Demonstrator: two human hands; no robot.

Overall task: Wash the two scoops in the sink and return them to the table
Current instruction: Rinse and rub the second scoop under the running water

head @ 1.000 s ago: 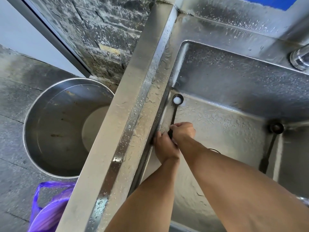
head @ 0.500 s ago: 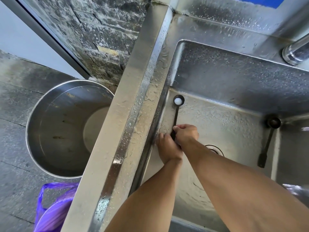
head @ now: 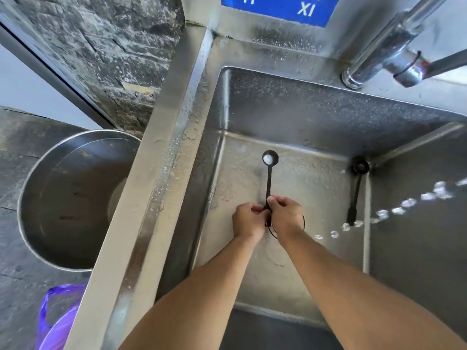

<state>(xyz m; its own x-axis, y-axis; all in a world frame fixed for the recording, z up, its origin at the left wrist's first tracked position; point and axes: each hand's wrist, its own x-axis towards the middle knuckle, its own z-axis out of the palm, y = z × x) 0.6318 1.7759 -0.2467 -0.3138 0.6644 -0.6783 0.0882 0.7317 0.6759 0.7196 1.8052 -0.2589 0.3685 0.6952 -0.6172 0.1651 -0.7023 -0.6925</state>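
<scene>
Inside the steel sink (head: 290,107) I hold a long black scoop (head: 269,173), its small round bowl pointing away from me and showing a white patch inside. My left hand (head: 247,221) and my right hand (head: 285,214) both pinch the lower end of its handle, above the drain ring. A second black scoop (head: 356,190) lies on the sink floor at the far right corner, bowl toward the back wall, untouched. A string of water drops (head: 394,210) flies across the sink from the right.
A chrome tap (head: 379,44) stands at the back right with a hose fitting. Left of the sink rim (head: 161,173) a large steel pot (head: 68,198) sits on the floor, with a purple plastic bag (head: 58,322) below it. A blue sign (head: 278,8) hangs behind.
My hands and the scoop have moved right, away from the sink's left wall toward the drain. Water drops now fly in from the right. The tap has come further into view.
</scene>
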